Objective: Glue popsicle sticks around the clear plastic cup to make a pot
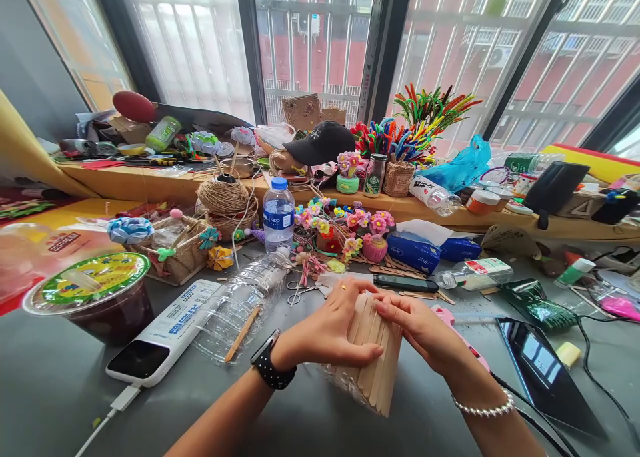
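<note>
Several wooden craft sticks (373, 377) stand side by side around a clear plastic piece (345, 382), whose crinkled edge shows below them. My left hand (335, 327) is closed around the sticks from the left, its thumb lying across them. At their upper right, my right hand (415, 320) pinches the edge with thumb and fingers. Left of my hands, a cut clear plastic bottle (240, 303) lies on its side with one loose craft stick (243, 333) on it. Just beyond my hands is a pair of scissors (300, 291), partly hidden.
A lidded drink cup (95, 297) and a charging power bank (165, 333) stand at left. A tablet (545, 370) with cables lies at right. Behind are a water bottle (279, 217), a twine spool (226, 203), pipe-cleaner flowers (325, 220) and a cluttered window ledge (310, 193).
</note>
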`<state>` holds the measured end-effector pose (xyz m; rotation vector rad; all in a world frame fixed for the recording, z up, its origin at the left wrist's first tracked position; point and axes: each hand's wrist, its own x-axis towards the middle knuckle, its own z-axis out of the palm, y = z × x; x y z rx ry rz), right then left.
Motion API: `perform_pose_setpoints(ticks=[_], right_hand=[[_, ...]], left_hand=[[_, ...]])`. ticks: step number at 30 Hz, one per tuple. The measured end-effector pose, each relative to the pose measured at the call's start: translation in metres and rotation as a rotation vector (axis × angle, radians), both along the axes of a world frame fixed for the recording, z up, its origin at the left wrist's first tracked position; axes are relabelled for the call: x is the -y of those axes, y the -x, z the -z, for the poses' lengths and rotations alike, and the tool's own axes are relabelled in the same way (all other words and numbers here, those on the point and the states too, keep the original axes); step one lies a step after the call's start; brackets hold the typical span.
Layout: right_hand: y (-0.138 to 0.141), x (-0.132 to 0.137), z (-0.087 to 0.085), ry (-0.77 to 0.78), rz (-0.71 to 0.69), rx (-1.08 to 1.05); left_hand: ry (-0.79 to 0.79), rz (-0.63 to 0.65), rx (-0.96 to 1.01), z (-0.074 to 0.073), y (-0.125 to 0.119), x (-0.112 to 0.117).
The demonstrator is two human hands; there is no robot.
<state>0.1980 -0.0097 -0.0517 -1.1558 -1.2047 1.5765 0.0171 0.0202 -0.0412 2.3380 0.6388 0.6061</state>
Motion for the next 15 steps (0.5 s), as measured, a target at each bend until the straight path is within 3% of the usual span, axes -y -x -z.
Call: perform_pose_setpoints(ticks=[10, 15], right_hand=[[0.0008, 0.0001, -0.0015, 0.009, -0.006, 0.003], [0.0000, 0.0044, -0.0062, -0.097, 0.000, 0.116]], left_hand=[[-0.001, 0.001, -0.008, -0.0006, 0.0007, 0.0005], [-0.024, 0.007, -0.021, -0.0038, 0.0016, 0.0027]])
